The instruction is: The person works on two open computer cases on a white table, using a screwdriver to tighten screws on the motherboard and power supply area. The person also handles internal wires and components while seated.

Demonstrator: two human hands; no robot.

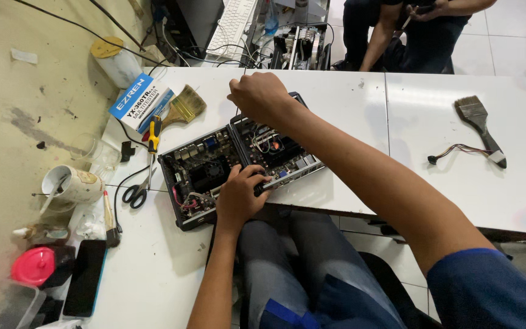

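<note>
Your left hand (238, 198) sits at the near edge of the opened computer case (238, 159), fingers curled down onto the front rim where the two halves meet; it presses and steadies the case, but you cannot tell from here whether anything is pinched under the fingertips. The case lies flat on the white table (348, 97), just beyond your lap. Judging by how it lies, opening is done: both halves are spread side by side with the circuit boards bare, wires exposed, and nothing lifted out yet, so the work inside looks only begun. Its long axis runs from the near left, by the scissors (136, 192), up toward the far right, with the seam between the halves crossing that line. Beyond the case's far edge your right hand (257, 96) hovers in a loose fist, knuckles up; whether it grips a cable or small part is hidden. Farther left of the case lie a yellow-handled screwdriver (153, 135) and a brush (185, 105); well right of it, another brush (479, 125).
</note>
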